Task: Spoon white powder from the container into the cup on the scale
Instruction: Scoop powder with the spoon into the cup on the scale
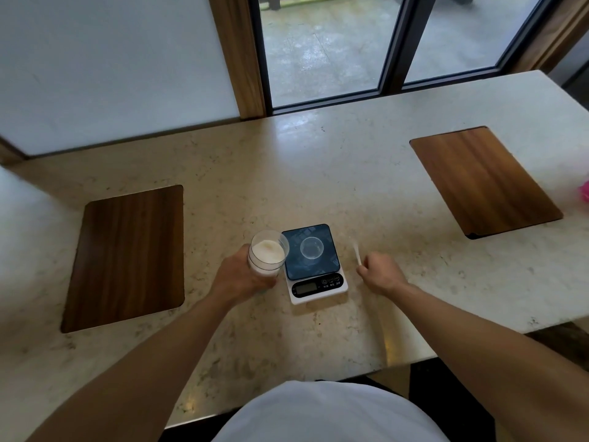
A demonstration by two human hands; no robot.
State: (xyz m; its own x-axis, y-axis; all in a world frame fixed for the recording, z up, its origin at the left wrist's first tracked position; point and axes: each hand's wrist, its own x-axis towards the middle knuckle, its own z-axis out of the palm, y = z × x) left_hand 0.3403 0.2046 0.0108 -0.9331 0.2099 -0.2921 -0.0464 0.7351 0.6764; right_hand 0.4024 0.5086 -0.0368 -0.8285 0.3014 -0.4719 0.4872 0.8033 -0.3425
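L hand (237,279) round powder container (267,254), R hand (381,274) pinching spoon (356,252); scale (314,263) labels unreadable.

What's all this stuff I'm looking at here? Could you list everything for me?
Container of white powder: one, clear, held just left of the scale.
Cup: one, clear, looks empty, on the scale's platform.
Kitchen scale: one, white body with dark platform, middle of the countertop.
Spoon: one, white, right of the scale, in the right hand.
Wooden boards: two, brown, far left and far right.
Pink item: one, cut off at the right edge, cannot tell what.
Countertop: one, pale speckled stone.
Window: dark-framed, behind.
Left hand: grips the container.
Right hand: closed on the spoon's handle.
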